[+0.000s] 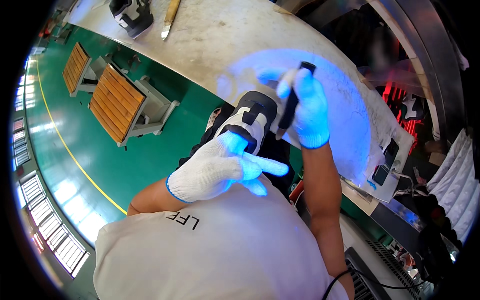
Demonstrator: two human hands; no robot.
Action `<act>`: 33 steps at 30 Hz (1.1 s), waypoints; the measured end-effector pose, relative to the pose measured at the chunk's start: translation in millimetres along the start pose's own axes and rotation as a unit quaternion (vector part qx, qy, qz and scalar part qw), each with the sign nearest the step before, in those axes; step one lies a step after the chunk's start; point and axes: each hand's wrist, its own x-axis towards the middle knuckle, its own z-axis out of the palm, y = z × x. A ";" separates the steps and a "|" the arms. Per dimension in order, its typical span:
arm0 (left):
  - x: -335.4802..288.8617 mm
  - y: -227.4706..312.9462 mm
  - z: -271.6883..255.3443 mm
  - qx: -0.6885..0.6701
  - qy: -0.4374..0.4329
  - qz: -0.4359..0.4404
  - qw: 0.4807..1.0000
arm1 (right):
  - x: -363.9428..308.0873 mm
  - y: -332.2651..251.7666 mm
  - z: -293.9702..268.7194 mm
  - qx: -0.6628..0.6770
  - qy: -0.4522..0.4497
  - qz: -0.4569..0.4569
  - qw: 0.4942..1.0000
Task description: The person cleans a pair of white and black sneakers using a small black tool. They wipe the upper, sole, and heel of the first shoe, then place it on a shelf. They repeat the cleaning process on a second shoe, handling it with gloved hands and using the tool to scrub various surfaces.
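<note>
At centre, shoe (pixel 252 120) half hidden under gripping left hand (pixel 220 167); right hand (pixel 306 107) clasps dark pen-like tool (pixel 292 105), axis upright, tip near.

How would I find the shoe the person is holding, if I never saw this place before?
Look at the big pale workbench curving over the green floor, and find the patch lit blue. At its near edge, the left hand in a white knit glove holds a white and black shoe. Unlike the other shoe lying far off on the bench, this one glows blue.

shoe (pixel 250 120) underside hidden by hands; second shoe (pixel 131 15) cut off
</note>
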 end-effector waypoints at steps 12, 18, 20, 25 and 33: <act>-0.3 20.6 -8.7 0.227 -0.030 -0.085 0.970 | 24.4 6.8 27.0 -0.141 -0.138 0.168 0.966; 0.9 45.0 -9.0 0.333 -0.019 -0.118 0.935 | 28.8 -6.9 38.6 -0.139 -0.143 0.216 0.956; -6.8 47.2 -10.6 0.342 -0.010 -0.119 0.932 | 23.3 2.3 33.4 -0.089 -0.140 0.176 0.970; -5.8 27.7 -22.8 0.119 -0.077 -0.080 0.987 | 12.7 19.4 27.4 -0.033 -0.107 0.132 0.985; 0.6 18.1 -26.5 0.105 -0.102 -0.105 0.984 | 15.8 6.4 36.9 -0.146 -0.111 0.222 0.958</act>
